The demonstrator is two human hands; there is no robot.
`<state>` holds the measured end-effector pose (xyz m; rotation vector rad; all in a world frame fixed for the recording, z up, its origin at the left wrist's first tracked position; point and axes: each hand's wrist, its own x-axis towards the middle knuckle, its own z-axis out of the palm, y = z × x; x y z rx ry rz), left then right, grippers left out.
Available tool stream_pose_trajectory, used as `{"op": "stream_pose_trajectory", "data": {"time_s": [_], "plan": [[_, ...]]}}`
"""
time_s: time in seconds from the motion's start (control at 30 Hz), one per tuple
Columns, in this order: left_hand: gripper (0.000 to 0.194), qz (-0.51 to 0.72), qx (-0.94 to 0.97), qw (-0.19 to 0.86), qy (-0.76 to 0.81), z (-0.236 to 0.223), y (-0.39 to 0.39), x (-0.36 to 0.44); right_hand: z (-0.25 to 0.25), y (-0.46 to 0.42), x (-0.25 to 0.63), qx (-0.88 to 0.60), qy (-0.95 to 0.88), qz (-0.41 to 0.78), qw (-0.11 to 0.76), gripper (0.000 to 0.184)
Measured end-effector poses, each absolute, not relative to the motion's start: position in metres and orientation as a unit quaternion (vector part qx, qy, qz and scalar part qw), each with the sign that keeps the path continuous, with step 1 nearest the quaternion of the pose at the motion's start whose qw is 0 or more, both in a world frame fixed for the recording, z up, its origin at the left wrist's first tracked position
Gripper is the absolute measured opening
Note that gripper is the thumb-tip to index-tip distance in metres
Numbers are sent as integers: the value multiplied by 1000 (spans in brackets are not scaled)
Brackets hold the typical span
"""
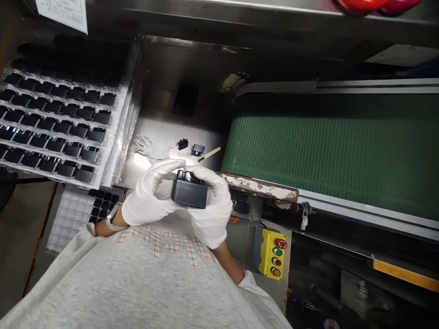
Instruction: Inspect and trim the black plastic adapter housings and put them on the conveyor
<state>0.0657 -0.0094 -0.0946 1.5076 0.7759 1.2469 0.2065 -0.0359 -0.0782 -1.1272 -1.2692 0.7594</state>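
Both my hands wear white gloves and hold one black plastic box-shaped part (190, 192) close to my chest. My left hand (151, 194) grips its left side with fingers curled over the top. My right hand (213, 208) wraps round its right side. On the steel worktop (154, 137) beyond lie two small black parts (182, 144) (198, 149) and a thin pale stick (209, 154).
Clear plastic trays (58, 119) filled with rows of several black parts are stacked at the left. A green conveyor belt (325, 151) runs to the right. A yellow button box (272, 253) hangs under it. A spare white glove (146, 145) lies on the worktop.
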Motion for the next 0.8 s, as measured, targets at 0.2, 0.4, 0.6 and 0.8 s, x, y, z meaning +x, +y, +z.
{"op": "stream_pose_trajectory", "data": {"time_s": [0.2, 0.4, 0.6, 0.8], "plan": [[62, 514, 629, 517, 269, -91, -4, 62, -79, -38, 207, -502, -565, 298, 584, 52], [60, 496, 642, 503, 298, -85, -8, 61, -83, -40, 208, -510, -573, 294, 571, 53], [62, 493, 631, 511, 314, -80, -10, 63, -92, -41, 206, -496, -560, 323, 580, 62], [57, 490, 609, 541, 310, -78, -11, 63, -90, -44, 205, -506, -565, 306, 576, 59]]}}
